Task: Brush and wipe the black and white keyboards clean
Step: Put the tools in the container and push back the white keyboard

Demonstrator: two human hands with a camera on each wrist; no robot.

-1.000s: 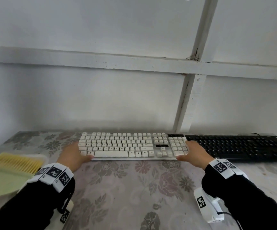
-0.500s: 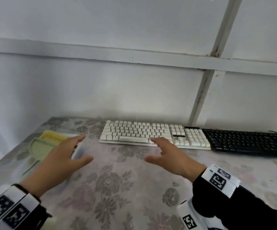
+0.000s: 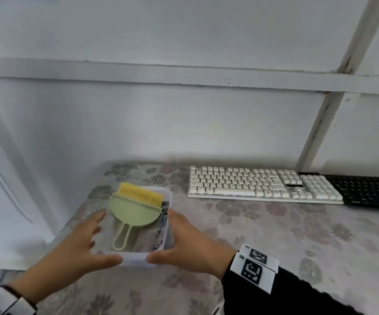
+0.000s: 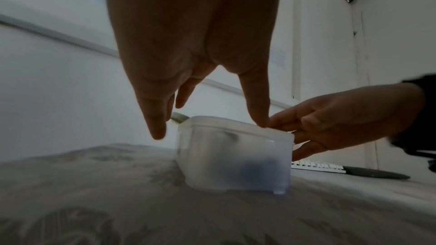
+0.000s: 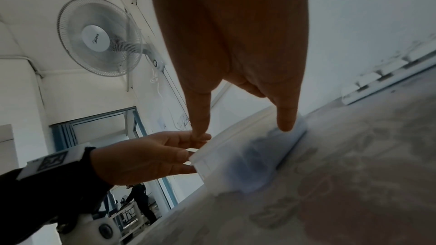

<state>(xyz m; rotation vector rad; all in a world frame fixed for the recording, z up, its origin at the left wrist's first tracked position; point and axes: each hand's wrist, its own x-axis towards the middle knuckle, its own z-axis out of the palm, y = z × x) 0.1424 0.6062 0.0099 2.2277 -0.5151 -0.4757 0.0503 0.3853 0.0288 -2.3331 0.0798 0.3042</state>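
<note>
A translucent plastic box (image 3: 134, 261) stands at the table's left end. In it lie a green brush (image 3: 134, 212) with yellow bristles and a grey cloth (image 3: 162, 223). My left hand (image 3: 86, 242) is at the box's left side, fingers straight and a little apart from the wall, thumb (image 4: 257, 111) at the near rim. My right hand (image 3: 179, 237) lies flat along the right wall, thumb at the near rim too. The white keyboard (image 3: 252, 185) sits at the back by the wall. The black keyboard (image 3: 370, 192) adjoins it on the right.
The table (image 3: 274, 246) wears a floral cover and ends just left of the box. A white wall runs close behind the keyboards. In the right wrist view a wall fan (image 5: 99, 38) hangs high, and a doorway shows behind my left hand (image 5: 146, 156).
Both hands have left the ends of the white keyboard and moved left to flank the box. My head has turned left, so the keyboards now sit at the right.
</note>
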